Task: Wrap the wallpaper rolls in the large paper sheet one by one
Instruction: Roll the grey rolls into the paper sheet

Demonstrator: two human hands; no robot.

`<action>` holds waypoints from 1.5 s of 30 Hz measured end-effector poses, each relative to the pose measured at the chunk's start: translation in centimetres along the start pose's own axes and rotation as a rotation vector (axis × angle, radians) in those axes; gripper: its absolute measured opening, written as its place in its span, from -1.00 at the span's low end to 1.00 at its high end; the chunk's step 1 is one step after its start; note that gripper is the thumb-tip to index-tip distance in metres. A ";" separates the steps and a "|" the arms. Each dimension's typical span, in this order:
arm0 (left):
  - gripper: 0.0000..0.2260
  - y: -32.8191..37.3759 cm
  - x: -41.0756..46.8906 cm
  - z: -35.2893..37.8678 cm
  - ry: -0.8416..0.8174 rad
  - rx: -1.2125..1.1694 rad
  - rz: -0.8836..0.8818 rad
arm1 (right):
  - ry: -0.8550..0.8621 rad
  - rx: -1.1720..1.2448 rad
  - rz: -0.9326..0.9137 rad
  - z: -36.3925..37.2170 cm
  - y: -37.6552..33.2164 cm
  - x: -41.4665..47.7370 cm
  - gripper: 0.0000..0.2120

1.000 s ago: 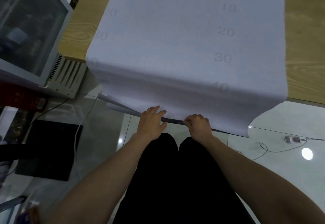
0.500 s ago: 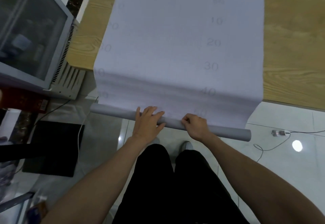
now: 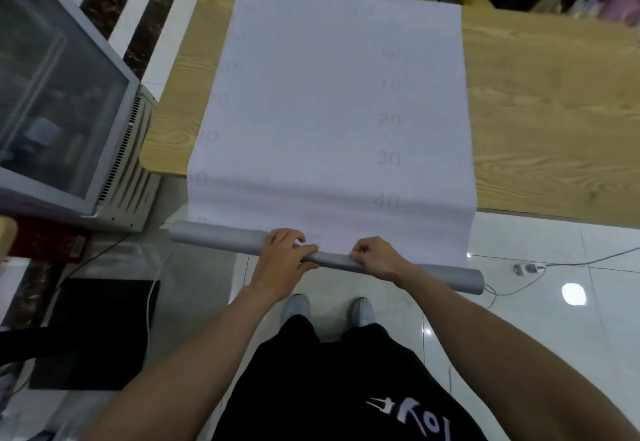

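Grey roll (image 3: pixel 221 241) held crosswise at the paper sheet's (image 3: pixel 339 111) hanging end
Long axis left to right, left end farther, just off the desk's (image 3: pixel 554 129) near edge; left hand (image 3: pixel 282 260) fingers curl over it, right hand (image 3: pixel 375 257) fingers pinch it.

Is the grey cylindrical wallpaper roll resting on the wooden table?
No: left hand and right hand hold the roll beyond the table edge.
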State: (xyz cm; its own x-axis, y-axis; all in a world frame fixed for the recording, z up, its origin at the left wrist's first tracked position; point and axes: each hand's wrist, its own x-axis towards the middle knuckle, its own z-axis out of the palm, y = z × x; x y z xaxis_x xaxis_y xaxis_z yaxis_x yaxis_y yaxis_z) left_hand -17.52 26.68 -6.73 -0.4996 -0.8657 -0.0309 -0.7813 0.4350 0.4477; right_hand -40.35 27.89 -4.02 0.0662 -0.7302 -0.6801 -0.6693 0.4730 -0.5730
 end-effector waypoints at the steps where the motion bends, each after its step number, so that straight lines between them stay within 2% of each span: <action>1: -0.73 0.0 0.1 -0.1 0.004 0.006 0.003 | 0.007 -0.025 -0.011 -0.1 -0.2 -0.1 -0.85; 6: -0.74 -0.1 0.4 -0.6 -0.050 0.041 -0.022 | 0.035 -0.146 -0.020 -0.3 -0.5 0.2 -0.82; 12: -0.70 -0.3 0.7 -1.3 -0.127 0.014 -0.068 | 0.124 -0.354 -0.186 -0.4 -0.4 -0.3 -0.49; 16: -0.68 -0.2 1.4 -1.9 -0.133 -0.023 -0.088 | 0.082 -0.419 -0.262 -0.8 -0.1 -0.2 -0.54; 22: -0.66 -0.3 2.3 -2.5 -0.139 0.005 -0.067 | 0.078 -0.294 -0.225 -1.6 -0.4 0.2 -0.67; 27: -0.52 -0.6 2.7 -2.9 -0.126 0.012 -0.002 | 0.037 -0.288 -0.192 -2.4 -0.6 0.9 -0.70; 30: -0.54 -0.5 3.1 -3.4 -0.190 0.051 0.032 | -0.021 -0.277 -0.183 -2.9 -0.6 1.2 -0.68; 33: -0.58 -0.2 3.5 -3.9 -0.278 0.090 0.024 | -0.044 -0.285 -0.159 -3.1 -0.6 1.5 -0.56; 38: -0.65 -0.2 3.5 -3.8 -0.383 0.107 -0.029 | -0.084 -0.499 -0.111 -3.2 -1.1 1.3 -0.45; 45: -0.66 -0.7 3.9 -4.1 -0.437 0.011 -0.087 | -0.060 -0.475 -0.213 -3.1 -0.5 1.2 -0.64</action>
State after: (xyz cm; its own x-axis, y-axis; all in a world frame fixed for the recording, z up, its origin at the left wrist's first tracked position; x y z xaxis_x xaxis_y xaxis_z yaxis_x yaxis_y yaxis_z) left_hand -17.44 21.98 -3.51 -0.5410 -0.7144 -0.4439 -0.8303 0.3696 0.4171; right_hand -42.17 25.28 -3.10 0.2702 -0.7498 -0.6040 -0.8974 0.0311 -0.4401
